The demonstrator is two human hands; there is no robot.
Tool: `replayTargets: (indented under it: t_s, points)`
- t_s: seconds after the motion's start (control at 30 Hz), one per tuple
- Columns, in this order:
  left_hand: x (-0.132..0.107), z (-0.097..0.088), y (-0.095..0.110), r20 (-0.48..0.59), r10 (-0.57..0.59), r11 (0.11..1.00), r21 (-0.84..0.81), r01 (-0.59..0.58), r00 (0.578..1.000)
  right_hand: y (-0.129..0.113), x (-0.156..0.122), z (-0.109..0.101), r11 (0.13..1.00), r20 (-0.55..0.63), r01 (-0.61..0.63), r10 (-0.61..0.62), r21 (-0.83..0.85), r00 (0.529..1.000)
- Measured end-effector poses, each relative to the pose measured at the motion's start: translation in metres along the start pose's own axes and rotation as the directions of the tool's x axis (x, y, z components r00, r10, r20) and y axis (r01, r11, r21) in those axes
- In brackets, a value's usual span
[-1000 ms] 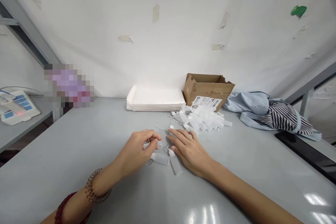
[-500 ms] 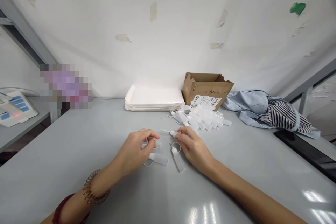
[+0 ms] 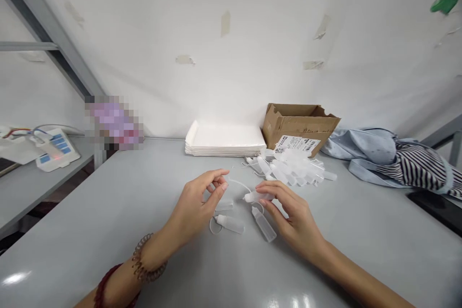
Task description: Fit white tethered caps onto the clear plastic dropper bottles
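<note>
In front of me, my right hand [image 3: 294, 216] grips a small translucent squeeze bottle [image 3: 257, 196] between thumb and fingers, its nozzle pointing left. From its neck a thin cap strap [image 3: 240, 183] stretches to my left hand [image 3: 202, 204], where thumb and forefinger pinch its end; the cap there is mostly hidden. Below the hands lie similar bottles: one [image 3: 231, 224] with its strap looped left, another [image 3: 264, 225] slanting beneath my right hand. A third bottle [image 3: 224, 205] is partly covered by my left hand.
A heap of translucent bottles [image 3: 294, 166] lies before an open cardboard box [image 3: 301, 127]. Left of the box is a stack of white envelopes [image 3: 225, 139]. Blue and striped cloth [image 3: 375, 154] and a dark flat object [image 3: 433, 211] are at right.
The view has turned left, so things sit further right. My right hand has turned its bottle more into view. My left fingers have risen to the strap's end.
</note>
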State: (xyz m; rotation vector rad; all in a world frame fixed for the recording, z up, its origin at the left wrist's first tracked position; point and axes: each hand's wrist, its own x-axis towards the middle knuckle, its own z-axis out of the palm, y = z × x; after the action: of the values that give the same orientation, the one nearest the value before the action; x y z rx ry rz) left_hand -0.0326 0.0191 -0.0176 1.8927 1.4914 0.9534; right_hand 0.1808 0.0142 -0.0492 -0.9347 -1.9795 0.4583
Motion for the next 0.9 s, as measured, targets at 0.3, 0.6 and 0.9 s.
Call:
replayTargets:
  t_s: [0.3, 0.6, 0.9]
  points:
    - [-0.003, 0.000, -0.002, -0.051, 0.025, 0.998, -0.056, -0.028, 0.998, -0.003, 0.001, -0.003, 0.975, 0.027, -0.173, 0.171, 0.139, 0.985]
    - [-0.002, -0.001, -0.002, -0.033, 0.146, 0.982, -0.117, -0.149, 0.989, -0.011, 0.004, -0.007, 0.925, 0.105, -0.286, 0.268, 0.250, 0.958]
    - [-0.003, -0.001, -0.001, -0.060, 0.171, 0.976, -0.123, -0.178, 0.983, -0.012, 0.003, -0.008, 0.905, 0.146, -0.302, 0.270, 0.299, 0.952]
